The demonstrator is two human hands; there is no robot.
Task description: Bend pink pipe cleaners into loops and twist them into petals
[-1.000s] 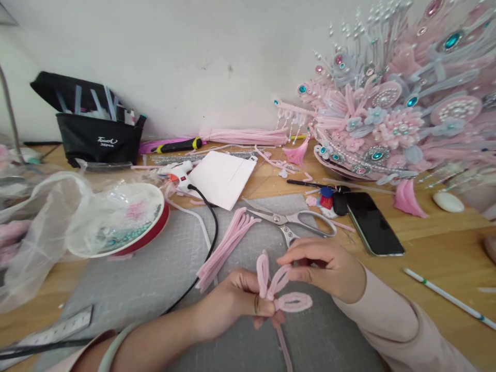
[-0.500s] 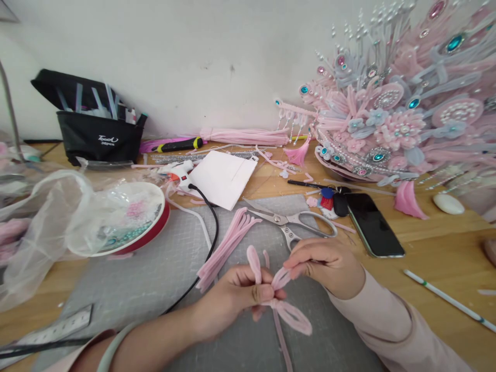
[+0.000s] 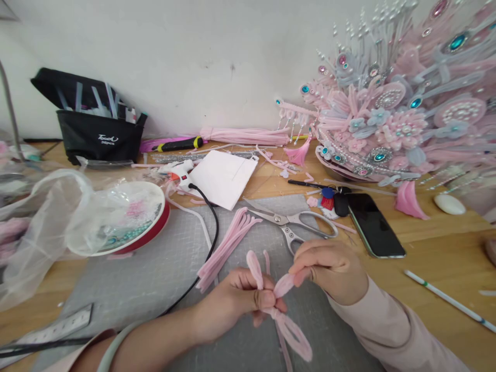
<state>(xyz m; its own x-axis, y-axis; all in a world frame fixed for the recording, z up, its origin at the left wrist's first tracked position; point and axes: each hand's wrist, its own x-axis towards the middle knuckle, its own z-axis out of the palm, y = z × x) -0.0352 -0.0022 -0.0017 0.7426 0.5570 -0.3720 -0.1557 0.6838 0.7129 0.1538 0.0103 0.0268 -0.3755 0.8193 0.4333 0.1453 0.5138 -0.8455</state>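
Note:
Pink fuzzy stems bent into several loops [image 3: 293, 335] are pinched at their middle by my left hand [image 3: 250, 297]. My right hand [image 3: 327, 266] closes its thumb and fingertips on the tip of the loop pointing right. One loop stands up beside my left thumb, and another hangs down to the lower right. A loose stem end trails below over the grey cutting mat [image 3: 155, 289]. Just beyond my hands lie open scissors [image 3: 287, 219] and a bundle of cut pink stems [image 3: 228, 245].
A bead bowl [image 3: 165, 217] in plastic wrap, a glue gun [image 3: 180, 173] with black cord and a black bag [image 3: 101, 137] are left. White card [image 3: 222, 178] lies behind the mat. A phone [image 3: 375, 225] and a jewelled pink headdress [image 3: 387, 124] are right.
The lower loop has swung further down. The loop between my hands looks narrower, and my right hand has shifted slightly right.

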